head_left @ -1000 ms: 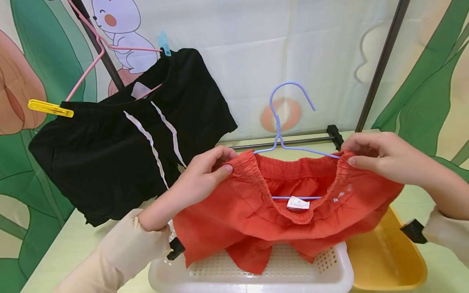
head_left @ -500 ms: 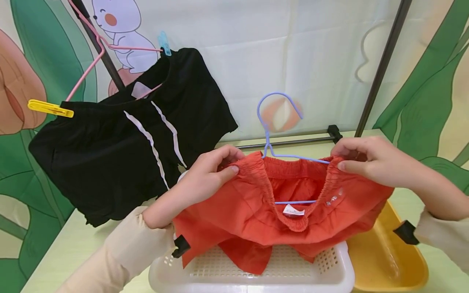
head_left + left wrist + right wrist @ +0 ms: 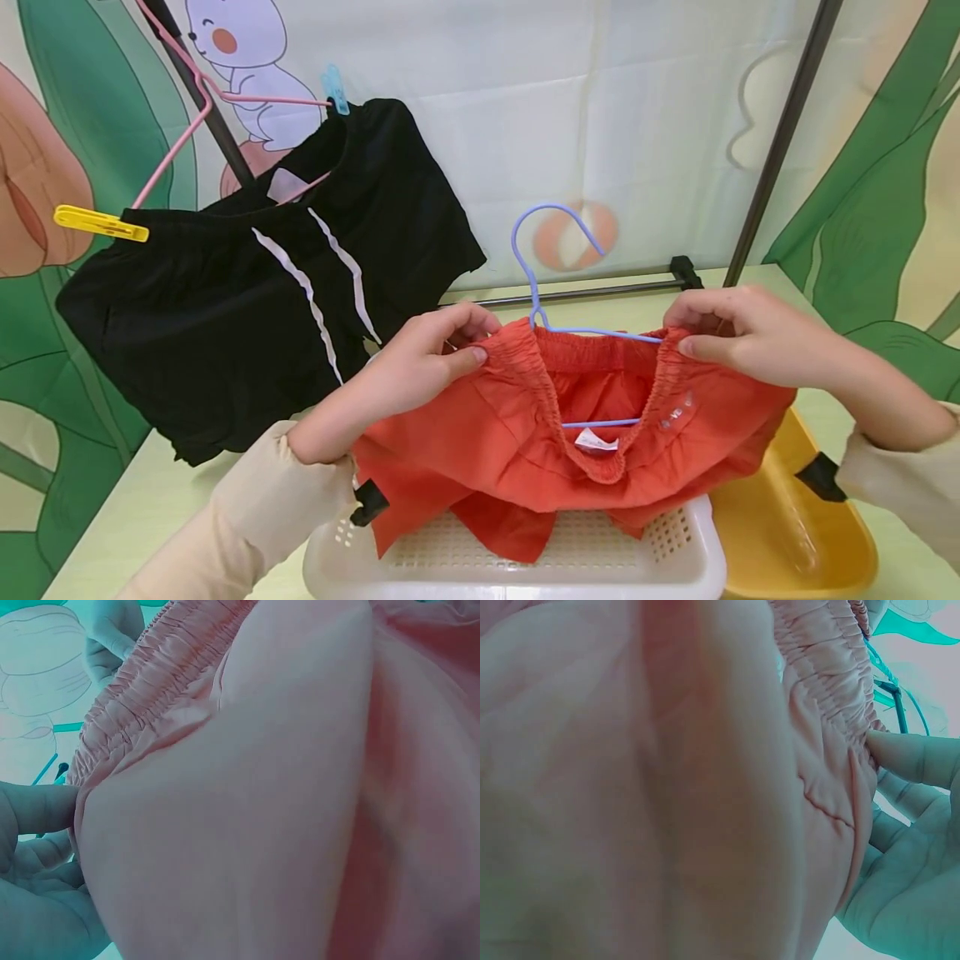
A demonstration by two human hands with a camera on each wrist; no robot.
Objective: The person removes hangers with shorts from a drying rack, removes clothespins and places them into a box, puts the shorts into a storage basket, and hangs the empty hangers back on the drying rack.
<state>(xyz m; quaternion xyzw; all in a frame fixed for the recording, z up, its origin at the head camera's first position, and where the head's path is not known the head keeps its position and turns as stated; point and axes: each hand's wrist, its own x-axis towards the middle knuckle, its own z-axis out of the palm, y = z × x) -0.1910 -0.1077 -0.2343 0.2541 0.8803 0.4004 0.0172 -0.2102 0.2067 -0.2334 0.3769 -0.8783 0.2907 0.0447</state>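
Observation:
Red-orange shorts (image 3: 480,450) with a gathered elastic waistband hang between the two hands in the head view. My left hand (image 3: 420,358) pinches the waistband's left corner between thumb and fingers. At the right corner, my right hand (image 3: 757,333) pinches it the same way. A periwinkle hanger (image 3: 534,283) is inside the waist; its hook sticks up, tilted, and its lower bar crosses the opening above a white label (image 3: 596,441). The hanger's shoulder ends are hidden by cloth and fingers. In the left wrist view, the thumb presses the gathered waistband (image 3: 142,690) edge.
Black shorts (image 3: 225,333) hang at the left from a pink hanger (image 3: 176,154), clipped with a yellow clothespin (image 3: 101,223) and a blue clothespin (image 3: 335,90). Below the red shorts stand a white perforated basket (image 3: 517,575) and a yellow tub (image 3: 795,525). A dark rack pole (image 3: 783,142) rises at right.
The blue hanger's hook has shifted left and down and leans more. My right hand has moved left and slightly down, narrowing the waist opening; my left hand has moved slightly right.

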